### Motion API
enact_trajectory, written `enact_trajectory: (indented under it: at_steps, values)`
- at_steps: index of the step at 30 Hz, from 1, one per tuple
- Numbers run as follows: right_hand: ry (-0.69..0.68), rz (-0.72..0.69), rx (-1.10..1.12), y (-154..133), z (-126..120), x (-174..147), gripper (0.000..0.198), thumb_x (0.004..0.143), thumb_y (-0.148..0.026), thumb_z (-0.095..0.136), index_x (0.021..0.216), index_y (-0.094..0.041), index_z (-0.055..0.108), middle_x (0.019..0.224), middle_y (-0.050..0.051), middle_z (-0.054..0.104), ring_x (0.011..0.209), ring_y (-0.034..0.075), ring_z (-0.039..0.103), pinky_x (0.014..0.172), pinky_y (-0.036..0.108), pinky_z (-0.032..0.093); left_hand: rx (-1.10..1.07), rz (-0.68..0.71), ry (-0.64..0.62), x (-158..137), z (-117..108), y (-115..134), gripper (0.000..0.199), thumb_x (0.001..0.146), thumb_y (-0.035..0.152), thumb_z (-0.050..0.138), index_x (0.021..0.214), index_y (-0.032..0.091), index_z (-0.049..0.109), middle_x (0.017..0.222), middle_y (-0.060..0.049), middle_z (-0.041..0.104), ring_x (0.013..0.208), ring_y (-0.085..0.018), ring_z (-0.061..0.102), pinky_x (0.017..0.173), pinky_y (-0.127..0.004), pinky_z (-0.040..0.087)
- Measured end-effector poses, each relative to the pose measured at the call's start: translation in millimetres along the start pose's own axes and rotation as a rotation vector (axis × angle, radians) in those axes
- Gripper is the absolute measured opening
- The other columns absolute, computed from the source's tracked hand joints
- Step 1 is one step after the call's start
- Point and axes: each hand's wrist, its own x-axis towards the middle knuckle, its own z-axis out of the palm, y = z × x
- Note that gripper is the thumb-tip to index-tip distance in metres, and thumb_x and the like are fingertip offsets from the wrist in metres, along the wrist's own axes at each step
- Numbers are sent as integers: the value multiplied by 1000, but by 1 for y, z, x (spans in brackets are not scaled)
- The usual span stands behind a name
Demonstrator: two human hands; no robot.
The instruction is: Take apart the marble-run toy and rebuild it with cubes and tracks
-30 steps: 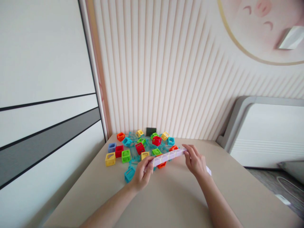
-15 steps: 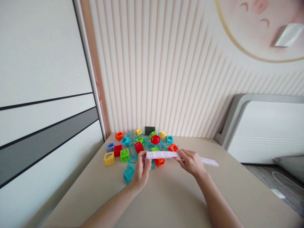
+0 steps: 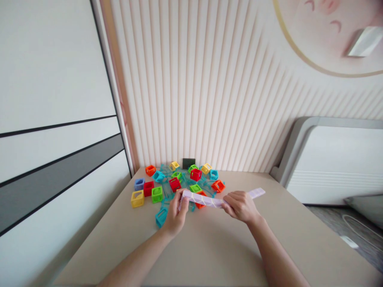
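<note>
The left hand (image 3: 176, 215), just below the centre of the frame, is closed around one end of a strip (image 3: 203, 199), the fingers curled over it and the thumb pressed on the near side. The right hand (image 3: 241, 206), right of centre and slightly lower in its grip, is closed as well, its fingers wrapped over the strip farther along, with knuckles up and the thumb mostly hidden.

The strip spans the gap between the two hands, in the lower middle of the frame, raised over the counter (image 3: 215, 251). It is pale lilac, long and narrow, crossed by thin light-gold lines that split it into segments. Its left end is bent at the left hand; from there it slopes a little down to the right hand, and past the knuckles a further length points up and right. How the two lengths join inside the right hand cannot be seen.

Behind the strip, an orange block (image 3: 200, 205) is partly covered by it. A blue block (image 3: 161, 217) sits just left of the left hand. Other hollow blocks, such as a yellow block (image 3: 137, 199) and a green block (image 3: 156, 194), lie left of centre, with clear teal pieces (image 3: 183, 182) among the heap.
</note>
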Motion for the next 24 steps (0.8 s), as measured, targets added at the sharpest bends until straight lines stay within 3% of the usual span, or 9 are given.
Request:
enact_trajectory:
  at_steps: [4, 8, 14, 16, 21, 24]
  values:
    - [34, -12, 4, 0, 1, 0, 45, 105, -32, 35, 65, -20, 52, 55, 0, 49, 49, 13, 39, 55, 31, 25, -82, -61, -87, 5, 2, 12, 41, 91, 62, 56, 92, 21, 52, 62, 9, 35, 47, -6, 30, 43, -18, 22]
    - [80, -55, 49, 0, -1, 0, 44, 105, -30, 33, 68, -20, 53, 55, -1, 47, 49, 14, 37, 55, 32, 24, -163, -146, -131, 9, 3, 20, 47, 85, 66, 62, 82, 20, 49, 61, 10, 37, 42, -3, 26, 38, -16, 18]
    - [190, -118, 139, -15, -1, 5, 47, 106, -39, 24, 75, -20, 55, 55, 0, 46, 50, 16, 37, 53, 32, 25, -290, -487, -315, 11, 0, 10, 55, 80, 71, 62, 69, 22, 42, 54, 11, 38, 32, -2, 17, 30, -19, 8]
    - [221, -133, 153, -19, -1, 5, 46, 106, -40, 25, 79, -20, 56, 55, 1, 47, 50, 17, 38, 53, 32, 25, -319, -545, -374, 10, -1, 8, 54, 79, 70, 65, 69, 21, 43, 54, 11, 38, 32, -1, 17, 30, -19, 7]
    - [252, -87, 189, -16, 2, 3, 48, 106, -43, 24, 81, -19, 57, 56, 1, 49, 50, 16, 41, 53, 31, 28, -366, -514, -457, 6, 3, 5, 56, 82, 73, 60, 70, 21, 42, 53, 12, 33, 32, -2, 18, 32, -20, 10]
    - [246, 29, 251, -17, 5, 5, 47, 107, -43, 26, 80, -19, 56, 57, 0, 49, 49, 15, 42, 52, 29, 29, -358, -421, -414, 3, 12, 1, 56, 84, 76, 54, 74, 22, 42, 56, 11, 35, 34, -2, 25, 34, -18, 19]
